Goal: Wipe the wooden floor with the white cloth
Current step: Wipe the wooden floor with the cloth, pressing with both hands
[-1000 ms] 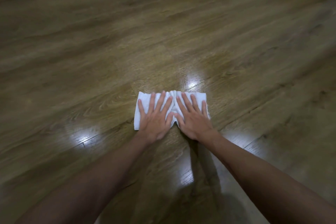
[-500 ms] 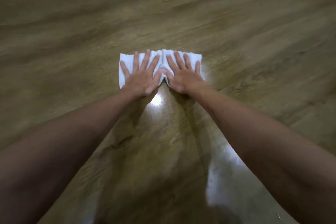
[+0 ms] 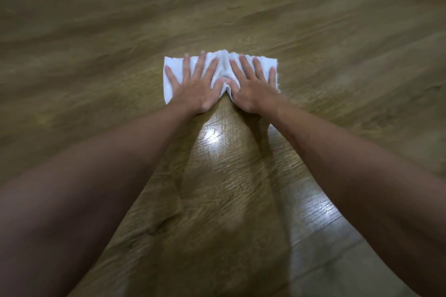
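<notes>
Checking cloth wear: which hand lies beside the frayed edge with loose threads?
The right hand. Loose threads hang from the white cloth past its little finger; the edge by the left hand looks clean.

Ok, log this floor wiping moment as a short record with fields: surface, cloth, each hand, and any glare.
surface: wooden floor, plank grain, far part blurred
cloth: white cloth, flat on the floor, bunched into a ridge at its middle
left hand: fingers spread straight, pressing the cloth's left half
right hand: fingers spread straight, pressing the right half
glare: bright reflection between the forearms
</notes>
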